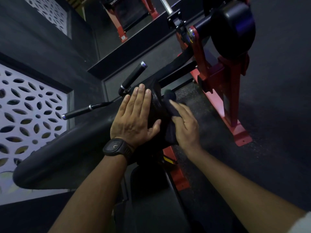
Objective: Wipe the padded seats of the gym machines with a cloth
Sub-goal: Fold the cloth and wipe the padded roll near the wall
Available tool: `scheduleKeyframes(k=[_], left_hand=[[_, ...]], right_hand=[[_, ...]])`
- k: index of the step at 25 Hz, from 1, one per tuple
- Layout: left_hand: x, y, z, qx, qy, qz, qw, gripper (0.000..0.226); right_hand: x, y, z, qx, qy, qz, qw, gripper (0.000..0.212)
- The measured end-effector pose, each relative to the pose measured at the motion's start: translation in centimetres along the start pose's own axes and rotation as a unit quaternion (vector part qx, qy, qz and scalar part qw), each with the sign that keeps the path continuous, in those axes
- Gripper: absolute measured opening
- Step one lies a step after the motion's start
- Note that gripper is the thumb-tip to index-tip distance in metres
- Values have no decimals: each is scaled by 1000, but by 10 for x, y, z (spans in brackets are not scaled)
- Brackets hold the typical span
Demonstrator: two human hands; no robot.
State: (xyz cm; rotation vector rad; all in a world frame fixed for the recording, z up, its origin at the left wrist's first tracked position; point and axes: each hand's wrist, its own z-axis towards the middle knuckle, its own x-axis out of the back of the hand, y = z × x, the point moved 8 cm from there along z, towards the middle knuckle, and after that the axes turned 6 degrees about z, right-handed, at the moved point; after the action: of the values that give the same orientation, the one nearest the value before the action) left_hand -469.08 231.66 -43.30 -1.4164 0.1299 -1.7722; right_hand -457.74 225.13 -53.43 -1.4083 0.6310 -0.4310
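Take the small black pad (pixel 157 106) in the middle of your view as the marker. To its left two black handles stick out: one handle (pixel 133 78) angles up beyond the pad, and a thinner handle (pixel 84 111) lies lower and further left. Behind those handles a white cut-out panel (pixel 25 115) fills the wall. Below and to the left of the pad lies a long black seat (pixel 58 157), and straight below it, between your forearms, sits another dark cushion (pixel 151 190). To the right of the pad the red frame (pixel 223 84) rises from the dark floor (pixel 277 115), with a big black roller (pixel 232 29) at its top. A chrome bar (pixel 165 5) shows well above the pad.

Your left hand (pixel 134 118) lies flat on the pad's left face, fingers straight and together, thumb spread along its near edge; it hides much of that side. A black watch (pixel 116 148) sits on that wrist.

Your right hand (pixel 185 126) grips the dark cloth (pixel 170 133), which is bunched in its curled fingers and pressed against the pad's right side. The index finger reaches forward over the cloth. Part of the cloth pokes up past the fingertips, blurred.
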Motion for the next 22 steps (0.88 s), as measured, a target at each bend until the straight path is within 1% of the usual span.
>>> scheduleKeyframes(k=[2, 4, 5, 8, 9, 13, 14, 17, 18, 20, 22], left_hand=[[0, -1, 0, 0, 5, 2, 1000, 80], [0, 0, 0, 0, 6, 2, 1000, 80], [1, 1, 0, -2, 6, 1, 1000, 80], [-1, 1, 1, -4, -8, 0, 1000, 82], [-1, 1, 0, -3, -8, 0, 1000, 82], [-1, 1, 0, -1, -4, 4, 1000, 81], [-2, 2, 1, -3, -7, 5, 1000, 81], [-2, 1, 1, 0, -21, 2, 1000, 81], [-2, 1, 0, 1, -21, 1, 1000, 81], [-3, 1, 0, -1, -19, 1, 1000, 80], [-3, 1, 0, -1, -19, -2, 1000, 80]], right_hand=[[-12, -30, 8, 66, -6, 1, 998, 49], [-14, -33, 9, 105, -16, -19, 994, 50], [-9, -20, 6, 98, -21, -34, 994, 51], [10, 30, -1, -6, -27, -55, 998, 52], [10, 34, -1, -23, -25, -47, 998, 52], [-3, 17, 6, 16, -7, -14, 1000, 50], [0, 27, 4, 6, -7, -11, 1000, 50], [14, 66, -2, -71, -15, -40, 997, 49], [14, 69, -3, -79, -13, -46, 996, 49], [8, 59, 0, -55, -5, -26, 998, 48], [6, 62, 2, -42, -18, -28, 999, 47]])
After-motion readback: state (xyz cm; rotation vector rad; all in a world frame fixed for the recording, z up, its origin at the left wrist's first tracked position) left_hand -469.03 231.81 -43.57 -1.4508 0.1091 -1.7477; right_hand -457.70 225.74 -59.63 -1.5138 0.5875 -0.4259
